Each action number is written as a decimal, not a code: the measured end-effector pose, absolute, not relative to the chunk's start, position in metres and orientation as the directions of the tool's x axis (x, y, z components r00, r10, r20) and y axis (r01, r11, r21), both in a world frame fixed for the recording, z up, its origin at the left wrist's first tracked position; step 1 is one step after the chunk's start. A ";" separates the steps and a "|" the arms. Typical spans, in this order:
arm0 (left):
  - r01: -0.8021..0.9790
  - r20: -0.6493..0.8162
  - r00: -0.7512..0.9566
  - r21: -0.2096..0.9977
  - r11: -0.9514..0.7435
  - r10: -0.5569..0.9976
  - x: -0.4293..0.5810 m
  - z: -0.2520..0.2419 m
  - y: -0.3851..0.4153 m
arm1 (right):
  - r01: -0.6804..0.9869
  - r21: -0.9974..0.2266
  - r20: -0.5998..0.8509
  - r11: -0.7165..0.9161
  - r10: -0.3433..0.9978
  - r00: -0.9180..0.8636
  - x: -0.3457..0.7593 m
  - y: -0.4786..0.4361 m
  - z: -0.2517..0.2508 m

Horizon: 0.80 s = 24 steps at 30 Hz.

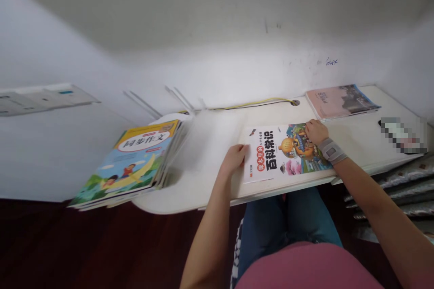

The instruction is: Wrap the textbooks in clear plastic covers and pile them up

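A white picture book (271,153) with bold black characters and a cartoon cover lies flat on the white desk (210,144) in front of me. My left hand (234,157) grips its left edge, fingers curled over the cover. My right hand (316,131), with a grey band on the wrist, rests on the book's far right corner with fingers bent down on it.
A stack of colourful books (132,165) hangs over the desk's left end. A pink-covered book (341,100) lies at the far right by the wall. A yellow cable (251,104) runs along the back edge. A blurred dark object (403,134) sits at the right.
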<state>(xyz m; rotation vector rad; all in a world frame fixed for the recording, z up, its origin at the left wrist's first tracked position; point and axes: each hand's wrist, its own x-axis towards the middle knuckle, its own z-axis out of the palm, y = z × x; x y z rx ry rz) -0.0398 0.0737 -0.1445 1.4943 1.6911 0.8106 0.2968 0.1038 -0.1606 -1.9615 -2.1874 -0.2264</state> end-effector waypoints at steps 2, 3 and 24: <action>0.541 -0.082 -0.067 0.834 0.105 0.994 -0.038 -0.150 0.059 | 0.991 -0.051 0.248 0.120 0.963 -0.104 0.298 0.104 -0.160; 0.552 -0.046 -0.077 0.830 0.081 0.996 -0.036 -0.152 0.054 | 0.989 -0.073 0.249 0.125 0.963 -0.103 0.298 0.105 -0.159; -0.088 -0.122 -0.081 0.989 0.115 0.989 0.130 -0.129 0.189 | 0.568 -0.822 0.351 -0.041 0.749 0.562 0.382 0.012 -0.191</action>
